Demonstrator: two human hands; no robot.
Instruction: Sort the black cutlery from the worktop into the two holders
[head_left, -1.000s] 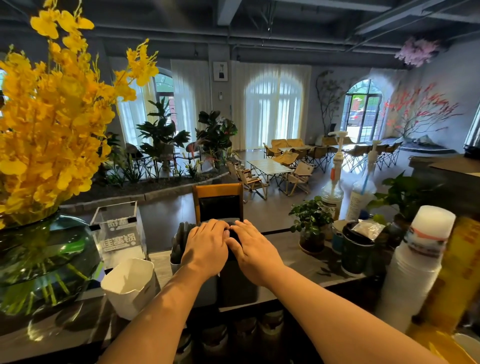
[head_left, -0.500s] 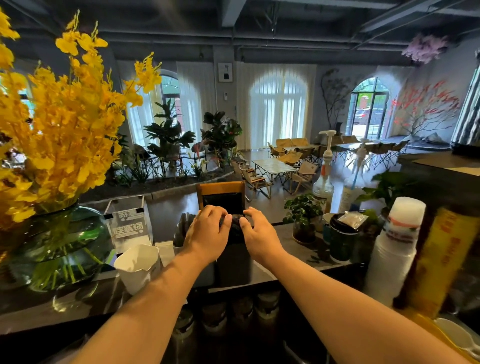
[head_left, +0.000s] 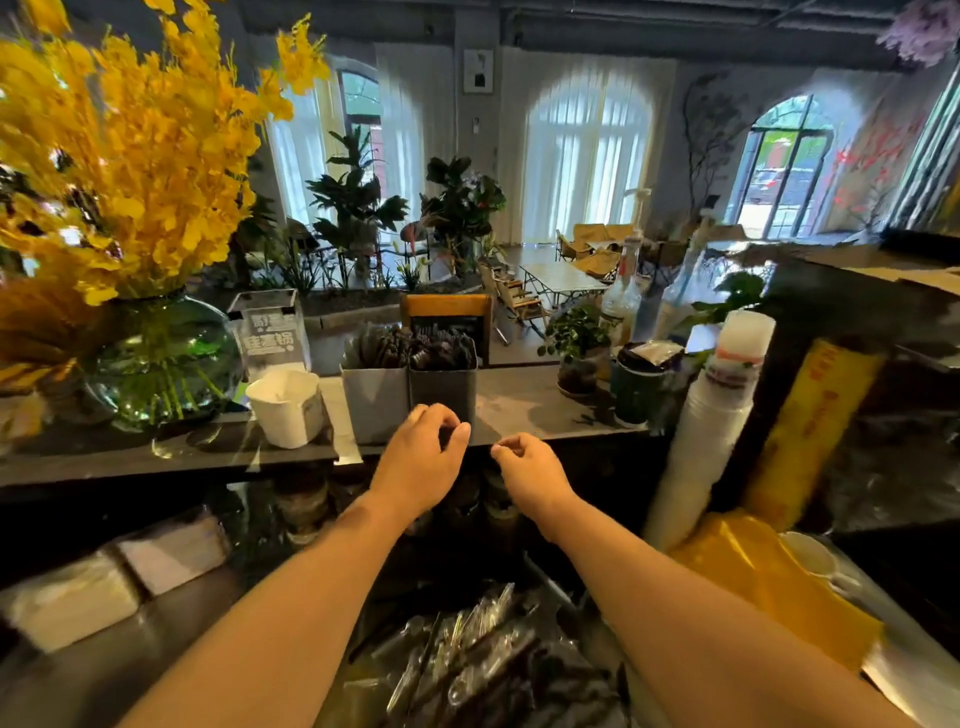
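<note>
Left hand (head_left: 421, 462), right hand (head_left: 530, 475) empty, loosely curled, at desk (head_left: 545, 410) front edge near holders (head_left: 374, 400). Likely between loads; next: reach down, gather wrapped cutlery (head_left: 467, 665).

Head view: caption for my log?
Left hand and right hand hang loosely curled before light holder and dark holder, both full of cutlery.

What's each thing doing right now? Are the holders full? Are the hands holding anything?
Light grey holder: upright, full of black cutlery.
Dark grey holder: upright, full of black cutlery.
Left hand: loosely curled, holding nothing.
Right hand: loosely curled, holding nothing.
White cup: upright, uncovered.
</note>
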